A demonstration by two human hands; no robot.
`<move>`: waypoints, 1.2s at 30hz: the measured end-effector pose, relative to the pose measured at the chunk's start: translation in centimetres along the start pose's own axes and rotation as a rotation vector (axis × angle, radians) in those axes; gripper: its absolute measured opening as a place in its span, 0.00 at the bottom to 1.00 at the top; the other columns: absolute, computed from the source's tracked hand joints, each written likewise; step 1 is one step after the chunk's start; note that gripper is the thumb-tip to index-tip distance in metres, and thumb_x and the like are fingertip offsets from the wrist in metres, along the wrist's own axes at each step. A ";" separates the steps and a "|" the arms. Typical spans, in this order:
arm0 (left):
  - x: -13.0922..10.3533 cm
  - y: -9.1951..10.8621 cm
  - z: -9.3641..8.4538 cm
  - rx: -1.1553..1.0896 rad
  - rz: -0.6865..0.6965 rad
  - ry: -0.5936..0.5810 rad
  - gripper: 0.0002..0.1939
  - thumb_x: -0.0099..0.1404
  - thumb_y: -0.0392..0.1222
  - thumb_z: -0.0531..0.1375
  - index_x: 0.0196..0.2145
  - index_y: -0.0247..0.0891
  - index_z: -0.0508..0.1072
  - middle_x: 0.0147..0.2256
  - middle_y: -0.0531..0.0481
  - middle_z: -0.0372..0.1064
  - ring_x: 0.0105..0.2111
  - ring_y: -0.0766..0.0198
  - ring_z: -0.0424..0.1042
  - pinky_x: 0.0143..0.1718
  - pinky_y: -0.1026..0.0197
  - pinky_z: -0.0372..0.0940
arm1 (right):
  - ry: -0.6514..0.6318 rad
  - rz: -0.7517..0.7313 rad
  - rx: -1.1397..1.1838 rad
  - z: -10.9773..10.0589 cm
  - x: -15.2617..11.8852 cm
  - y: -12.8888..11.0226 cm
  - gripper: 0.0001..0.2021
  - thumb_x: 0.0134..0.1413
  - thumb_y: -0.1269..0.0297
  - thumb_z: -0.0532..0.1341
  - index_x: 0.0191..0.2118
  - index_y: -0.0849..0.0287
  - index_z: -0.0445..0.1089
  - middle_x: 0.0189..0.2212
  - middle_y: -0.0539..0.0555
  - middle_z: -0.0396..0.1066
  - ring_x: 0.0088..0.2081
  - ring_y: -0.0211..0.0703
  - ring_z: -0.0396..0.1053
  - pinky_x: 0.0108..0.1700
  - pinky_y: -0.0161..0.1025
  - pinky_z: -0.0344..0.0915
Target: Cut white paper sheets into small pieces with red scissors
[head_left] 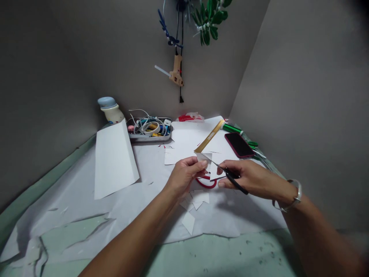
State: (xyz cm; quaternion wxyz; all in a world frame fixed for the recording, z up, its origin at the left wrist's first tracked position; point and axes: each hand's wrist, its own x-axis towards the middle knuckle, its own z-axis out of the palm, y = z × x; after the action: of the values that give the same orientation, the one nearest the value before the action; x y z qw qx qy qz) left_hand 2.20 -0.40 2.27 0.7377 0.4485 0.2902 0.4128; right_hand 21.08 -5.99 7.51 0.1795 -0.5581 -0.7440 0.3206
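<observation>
My left hand [188, 172] pinches a small piece of white paper [205, 157] between thumb and fingers. In my right hand [245, 175] is a pair of scissors [230, 177] with black handles, its blades at the paper's right side. Whether the blades are open or closed on the paper is hard to make out. A red loop [206, 184] lies just under both hands, partly hidden by them. Nearer to me are several small cut paper pieces [188, 222], some overlapping. A gold strip [209, 136] with printed lettering slants away behind the held paper.
White sheets [184, 132] lie behind my hands, and a folded sheet [113, 161] stands at left. A metal tray [150, 138] holds tape and cords beside a blue-lidded bottle [111, 109]. A phone [239, 145] and green roll [232, 129] lie right. A glue gun [176, 73] hangs above.
</observation>
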 end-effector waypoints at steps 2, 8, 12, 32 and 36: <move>0.0 0.0 0.0 -0.007 -0.005 0.006 0.09 0.52 0.41 0.67 0.26 0.33 0.72 0.26 0.50 0.69 0.27 0.66 0.69 0.35 0.61 0.64 | 0.004 0.001 0.004 0.0 0.0 0.0 0.16 0.48 0.48 0.62 0.36 0.54 0.71 0.25 0.47 0.62 0.27 0.37 0.56 0.29 0.33 0.54; 0.0 0.1 0.0 -0.022 0.000 -0.016 0.10 0.52 0.41 0.67 0.29 0.31 0.74 0.26 0.50 0.68 0.28 0.66 0.69 0.37 0.61 0.64 | 0.015 -0.002 -0.014 -0.1 -0.1 0.0 0.18 0.47 0.46 0.61 0.35 0.55 0.72 0.25 0.47 0.62 0.26 0.37 0.56 0.28 0.34 0.53; 0.0 0.0 -0.1 -0.018 -0.003 -0.016 0.10 0.52 0.41 0.67 0.29 0.31 0.74 0.27 0.48 0.69 0.28 0.66 0.69 0.36 0.61 0.64 | 0.016 -0.009 -0.013 -0.1 -0.2 0.1 0.17 0.48 0.45 0.61 0.35 0.54 0.72 0.23 0.46 0.61 0.25 0.37 0.54 0.27 0.34 0.52; 0.2 0.1 -0.5 -0.022 -0.033 -0.018 0.11 0.52 0.42 0.67 0.27 0.31 0.73 0.26 0.49 0.69 0.26 0.69 0.67 0.34 0.64 0.63 | 0.004 0.001 0.032 0.2 0.2 -0.1 0.18 0.47 0.45 0.61 0.33 0.56 0.71 0.22 0.46 0.57 0.25 0.36 0.51 0.25 0.33 0.49; 0.2 0.1 -0.5 -0.009 -0.029 -0.029 0.11 0.51 0.42 0.67 0.29 0.31 0.74 0.28 0.48 0.70 0.26 0.69 0.67 0.34 0.63 0.64 | 0.008 0.017 0.030 0.4 0.2 -0.2 0.17 0.47 0.47 0.62 0.34 0.55 0.71 0.22 0.46 0.58 0.25 0.36 0.52 0.26 0.33 0.49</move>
State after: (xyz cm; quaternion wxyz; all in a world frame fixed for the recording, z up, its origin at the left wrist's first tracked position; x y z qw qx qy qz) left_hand 1.86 -0.03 2.12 0.7497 0.4468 0.2843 0.3968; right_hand 20.64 -5.91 7.34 0.1880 -0.5628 -0.7338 0.3308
